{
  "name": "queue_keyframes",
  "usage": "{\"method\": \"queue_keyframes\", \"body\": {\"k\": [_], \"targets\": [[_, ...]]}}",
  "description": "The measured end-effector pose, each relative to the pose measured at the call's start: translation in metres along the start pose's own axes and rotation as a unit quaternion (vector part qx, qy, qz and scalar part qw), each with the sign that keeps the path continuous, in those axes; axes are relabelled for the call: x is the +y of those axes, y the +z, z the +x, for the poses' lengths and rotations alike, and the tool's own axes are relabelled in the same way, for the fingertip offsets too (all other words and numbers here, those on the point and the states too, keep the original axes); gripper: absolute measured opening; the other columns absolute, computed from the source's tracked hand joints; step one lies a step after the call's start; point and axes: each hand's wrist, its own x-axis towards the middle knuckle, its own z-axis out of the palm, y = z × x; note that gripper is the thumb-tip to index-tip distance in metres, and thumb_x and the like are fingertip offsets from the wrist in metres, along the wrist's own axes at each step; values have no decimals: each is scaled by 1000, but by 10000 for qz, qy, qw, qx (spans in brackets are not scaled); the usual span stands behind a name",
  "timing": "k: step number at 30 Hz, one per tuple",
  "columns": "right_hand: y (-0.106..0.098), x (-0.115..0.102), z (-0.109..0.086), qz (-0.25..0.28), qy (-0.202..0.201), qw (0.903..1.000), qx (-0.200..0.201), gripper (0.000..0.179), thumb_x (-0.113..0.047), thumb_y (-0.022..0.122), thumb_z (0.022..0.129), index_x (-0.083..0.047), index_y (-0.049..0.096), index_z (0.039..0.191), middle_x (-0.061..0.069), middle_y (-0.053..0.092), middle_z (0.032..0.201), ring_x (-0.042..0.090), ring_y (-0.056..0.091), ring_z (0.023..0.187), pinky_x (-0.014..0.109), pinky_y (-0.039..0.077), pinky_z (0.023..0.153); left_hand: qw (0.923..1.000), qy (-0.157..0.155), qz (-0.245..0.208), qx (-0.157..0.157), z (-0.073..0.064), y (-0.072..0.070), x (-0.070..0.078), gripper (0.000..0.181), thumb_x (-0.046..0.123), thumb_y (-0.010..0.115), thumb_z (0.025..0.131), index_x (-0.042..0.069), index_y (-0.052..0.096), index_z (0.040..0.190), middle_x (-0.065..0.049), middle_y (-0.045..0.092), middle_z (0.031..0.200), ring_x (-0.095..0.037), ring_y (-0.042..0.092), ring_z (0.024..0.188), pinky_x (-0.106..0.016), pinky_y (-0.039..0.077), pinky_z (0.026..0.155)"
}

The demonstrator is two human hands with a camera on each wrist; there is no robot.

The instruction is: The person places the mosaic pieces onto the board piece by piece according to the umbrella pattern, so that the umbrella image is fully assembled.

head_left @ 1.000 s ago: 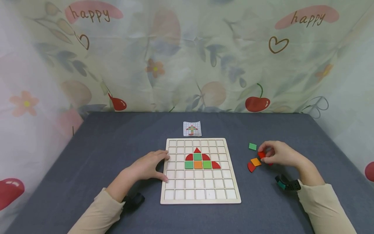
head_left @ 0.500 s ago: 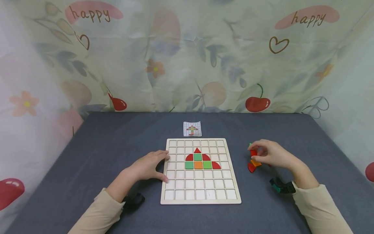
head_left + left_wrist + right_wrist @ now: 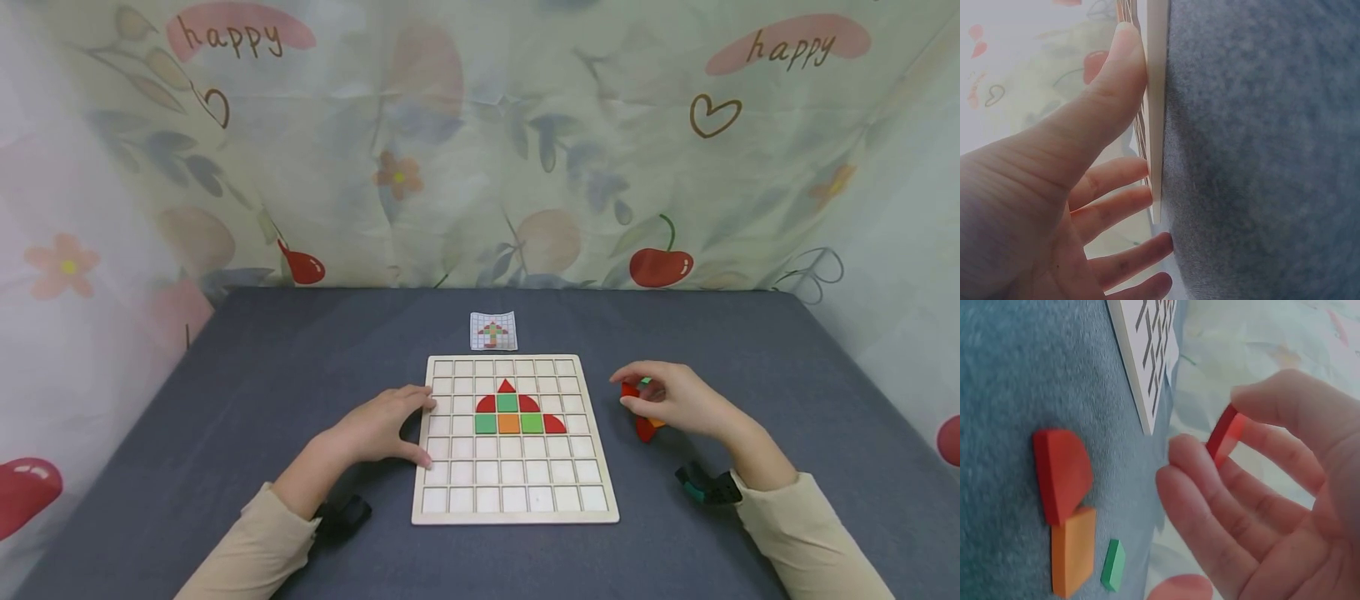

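My right hand [image 3: 678,404] pinches a thin red tile [image 3: 1222,439] between thumb and fingertips, held above the table right of the board. The tile is seen nearly edge-on, so its full shape is hidden. The left hand [image 3: 386,425] rests with thumb and fingers spread against the left edge of the wooden grid board [image 3: 517,515]. In the board's cells lie a red triangle [image 3: 506,386], several red quarter-circle tiles [image 3: 554,423], an orange square [image 3: 508,423] and several green squares [image 3: 486,423].
Below the right hand lie a red rounded tile [image 3: 1063,475], an orange tile [image 3: 1075,553] and a green tile [image 3: 1113,565]. Behind the board lies a small printed pattern card [image 3: 493,331]. A patterned curtain [image 3: 480,167] hangs along the table's far edge.
The right hand has moved left, from over the loose tiles toward the board, carrying the red tile in its fingers. The left hand and board have stayed put.
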Motion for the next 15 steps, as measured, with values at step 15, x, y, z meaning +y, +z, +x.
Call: {"method": "queue_keyframes", "body": {"k": [15], "targets": [[14, -13, 8, 614, -100, 9977, -263, 19, -22, 64, 88, -8, 65, 101, 5, 64, 91, 15, 64, 64, 23, 48, 55, 10000, -9, -5, 21, -1, -1, 2, 81, 43, 81, 67, 6, 50, 132, -13, 41, 145, -33, 40, 132, -46, 35, 107]]}}
